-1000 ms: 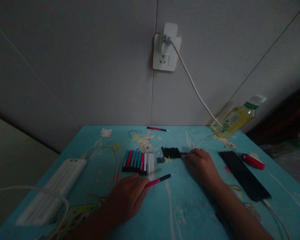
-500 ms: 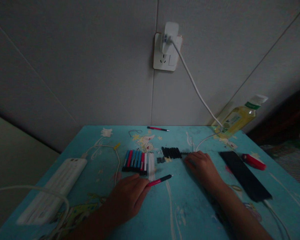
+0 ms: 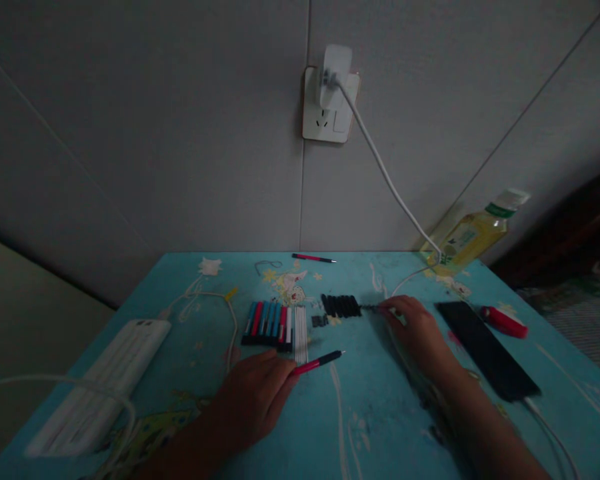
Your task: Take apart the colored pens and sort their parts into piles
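My left hand (image 3: 253, 397) is closed around a red pen (image 3: 307, 367) with a black grip, its pale tip pointing right. My right hand (image 3: 414, 327) is lowered to the table, thumb and fingertips pinched together at the right end of a line of tiny dark parts (image 3: 369, 307); whatever is between them is too small to make out. Left of these lie several short black tubes (image 3: 341, 305) and a few small dark pieces (image 3: 320, 321). Blue, red and white pen barrels (image 3: 267, 321) lie side by side, next to thin white refills (image 3: 301, 333).
Another red-and-black pen (image 3: 314, 258) lies near the wall. On the right are a black phone (image 3: 487, 350) on a cable, a red object (image 3: 504, 322) and a leaning bottle of yellow liquid (image 3: 473, 237). A white power strip (image 3: 100, 387) with cables lies left. A charger (image 3: 335, 77) fills a wall socket.
My right hand has shifted slightly right and up, its thumb and fingers now pinched at the tiny parts. My left hand keeps the pen in nearly the same place.
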Demonstrator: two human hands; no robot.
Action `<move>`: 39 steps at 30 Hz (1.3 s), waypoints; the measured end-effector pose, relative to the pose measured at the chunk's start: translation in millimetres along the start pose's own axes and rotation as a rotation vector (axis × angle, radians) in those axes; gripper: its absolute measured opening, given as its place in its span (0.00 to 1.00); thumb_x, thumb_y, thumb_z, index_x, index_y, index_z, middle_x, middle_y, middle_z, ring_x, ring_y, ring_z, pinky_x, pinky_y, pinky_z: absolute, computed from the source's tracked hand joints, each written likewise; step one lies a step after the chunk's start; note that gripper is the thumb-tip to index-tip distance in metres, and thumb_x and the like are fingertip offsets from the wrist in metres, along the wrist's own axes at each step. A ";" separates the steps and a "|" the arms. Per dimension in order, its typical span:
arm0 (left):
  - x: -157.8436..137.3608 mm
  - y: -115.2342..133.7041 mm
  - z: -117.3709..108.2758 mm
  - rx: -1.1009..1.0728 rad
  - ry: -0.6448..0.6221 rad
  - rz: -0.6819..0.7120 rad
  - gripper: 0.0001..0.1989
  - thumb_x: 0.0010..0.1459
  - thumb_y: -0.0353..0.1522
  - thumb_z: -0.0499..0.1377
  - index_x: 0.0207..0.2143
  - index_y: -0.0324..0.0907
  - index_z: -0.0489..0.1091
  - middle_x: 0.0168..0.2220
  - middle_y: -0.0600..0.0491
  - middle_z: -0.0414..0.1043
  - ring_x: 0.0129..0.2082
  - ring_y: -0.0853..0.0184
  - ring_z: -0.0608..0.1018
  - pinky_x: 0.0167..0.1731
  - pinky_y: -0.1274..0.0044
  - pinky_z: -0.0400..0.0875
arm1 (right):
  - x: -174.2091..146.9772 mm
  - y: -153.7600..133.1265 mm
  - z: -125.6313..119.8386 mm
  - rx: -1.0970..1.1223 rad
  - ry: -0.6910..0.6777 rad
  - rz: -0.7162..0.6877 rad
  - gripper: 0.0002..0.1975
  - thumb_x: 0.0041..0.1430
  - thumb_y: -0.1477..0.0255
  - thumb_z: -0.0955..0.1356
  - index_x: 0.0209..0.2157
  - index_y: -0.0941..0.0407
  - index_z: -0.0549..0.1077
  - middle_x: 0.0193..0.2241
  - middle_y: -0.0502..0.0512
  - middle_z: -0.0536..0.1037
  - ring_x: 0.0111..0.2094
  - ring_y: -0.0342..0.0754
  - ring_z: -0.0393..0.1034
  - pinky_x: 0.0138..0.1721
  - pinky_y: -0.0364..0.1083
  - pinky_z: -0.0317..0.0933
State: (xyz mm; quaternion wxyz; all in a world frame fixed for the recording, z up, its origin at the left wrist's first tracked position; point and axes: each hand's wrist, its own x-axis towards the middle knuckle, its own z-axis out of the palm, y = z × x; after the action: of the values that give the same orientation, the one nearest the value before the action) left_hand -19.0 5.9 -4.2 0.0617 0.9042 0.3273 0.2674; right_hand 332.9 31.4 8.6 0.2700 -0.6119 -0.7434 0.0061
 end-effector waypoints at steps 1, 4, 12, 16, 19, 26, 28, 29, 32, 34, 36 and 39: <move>0.1 0.1 -0.2 0.002 0.003 0.007 0.09 0.68 0.30 0.50 0.42 0.41 0.70 0.29 0.52 0.71 0.29 0.66 0.74 0.30 0.74 0.70 | 0.7 3.6 -2.4 0.007 0.035 0.054 0.11 0.65 0.66 0.64 0.40 0.54 0.76 0.37 0.58 0.80 0.37 0.53 0.74 0.41 0.52 0.67; 0.6 1.0 -1.8 0.005 -0.004 0.013 0.09 0.68 0.30 0.50 0.41 0.41 0.70 0.28 0.52 0.71 0.28 0.66 0.73 0.31 0.75 0.70 | 1.8 12.8 -6.8 -0.018 0.078 0.164 0.13 0.63 0.63 0.64 0.39 0.55 0.77 0.34 0.57 0.81 0.31 0.52 0.74 0.36 0.50 0.67; 1.2 2.7 -1.8 0.010 -0.035 -0.007 0.10 0.69 0.31 0.49 0.39 0.41 0.69 0.28 0.53 0.68 0.28 0.66 0.72 0.29 0.74 0.67 | -0.9 15.5 -2.8 0.032 0.007 0.191 0.16 0.65 0.65 0.62 0.46 0.54 0.77 0.37 0.57 0.82 0.33 0.51 0.76 0.37 0.48 0.68; -1.1 1.1 0.4 -0.006 -0.049 -0.012 0.09 0.69 0.30 0.50 0.39 0.41 0.69 0.28 0.53 0.68 0.28 0.66 0.72 0.30 0.74 0.66 | -1.7 17.2 -1.0 0.053 -0.026 0.195 0.13 0.64 0.65 0.63 0.43 0.53 0.77 0.35 0.56 0.82 0.33 0.52 0.77 0.36 0.49 0.69; 0.5 1.7 -1.0 -0.008 -0.041 0.005 0.09 0.69 0.30 0.49 0.39 0.41 0.69 0.27 0.53 0.67 0.27 0.66 0.71 0.28 0.75 0.65 | -1.7 19.0 -1.5 0.055 -0.035 0.202 0.13 0.64 0.64 0.64 0.42 0.52 0.77 0.33 0.55 0.82 0.33 0.52 0.78 0.36 0.49 0.69; 3.7 4.1 -3.6 0.010 -0.015 0.018 0.10 0.69 0.31 0.49 0.39 0.41 0.69 0.27 0.53 0.69 0.27 0.66 0.72 0.30 0.74 0.67 | -2.0 23.0 -1.1 0.033 -0.067 0.208 0.12 0.63 0.66 0.65 0.41 0.53 0.79 0.36 0.57 0.82 0.36 0.54 0.78 0.40 0.52 0.69; 2.3 3.4 -2.9 0.016 -0.031 0.006 0.10 0.69 0.31 0.49 0.39 0.41 0.69 0.28 0.53 0.69 0.28 0.66 0.72 0.30 0.74 0.67 | -2.1 23.5 -0.4 0.026 -0.076 0.207 0.13 0.62 0.66 0.65 0.41 0.53 0.79 0.36 0.58 0.82 0.36 0.54 0.77 0.41 0.52 0.68; 1.6 3.0 -2.6 0.015 -0.035 0.002 0.10 0.69 0.31 0.49 0.39 0.41 0.69 0.28 0.53 0.69 0.28 0.66 0.72 0.30 0.74 0.67 | -2.2 23.8 0.0 0.024 -0.080 0.205 0.13 0.62 0.66 0.65 0.41 0.53 0.79 0.36 0.58 0.82 0.36 0.54 0.77 0.42 0.52 0.68; 0.2 1.6 -1.7 -0.001 -0.051 -0.008 0.10 0.69 0.31 0.49 0.39 0.41 0.70 0.28 0.53 0.68 0.28 0.66 0.72 0.30 0.75 0.66 | -2.6 24.6 1.3 0.023 -0.090 0.198 0.12 0.62 0.67 0.65 0.42 0.53 0.79 0.37 0.58 0.81 0.37 0.54 0.76 0.43 0.52 0.68; -0.2 1.1 -1.3 -0.003 -0.056 -0.009 0.10 0.70 0.32 0.49 0.40 0.41 0.69 0.28 0.53 0.68 0.28 0.66 0.71 0.29 0.75 0.66 | -2.6 25.7 2.3 0.025 -0.096 0.191 0.12 0.62 0.67 0.65 0.41 0.53 0.78 0.37 0.58 0.81 0.39 0.55 0.76 0.44 0.52 0.67; -0.5 1.0 -1.1 -0.002 -0.056 -0.016 0.10 0.70 0.32 0.49 0.40 0.41 0.69 0.28 0.53 0.68 0.28 0.66 0.71 0.30 0.75 0.66 | -2.4 26.9 3.3 0.028 -0.100 0.180 0.11 0.62 0.67 0.65 0.40 0.53 0.78 0.38 0.58 0.81 0.39 0.55 0.76 0.45 0.53 0.67; -0.7 1.6 -1.2 0.003 -0.056 -0.019 0.10 0.70 0.32 0.49 0.40 0.41 0.69 0.29 0.52 0.68 0.29 0.66 0.72 0.31 0.74 0.66 | -2.0 28.0 4.2 0.033 -0.103 0.164 0.11 0.61 0.68 0.65 0.40 0.53 0.78 0.39 0.58 0.81 0.40 0.55 0.75 0.45 0.53 0.67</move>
State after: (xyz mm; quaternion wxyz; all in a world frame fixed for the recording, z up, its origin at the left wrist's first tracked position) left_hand -19.2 4.1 -3.1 0.0718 0.9083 0.3344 0.2408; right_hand 356.8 37.9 -5.2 0.2400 -0.6652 -0.7034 0.0719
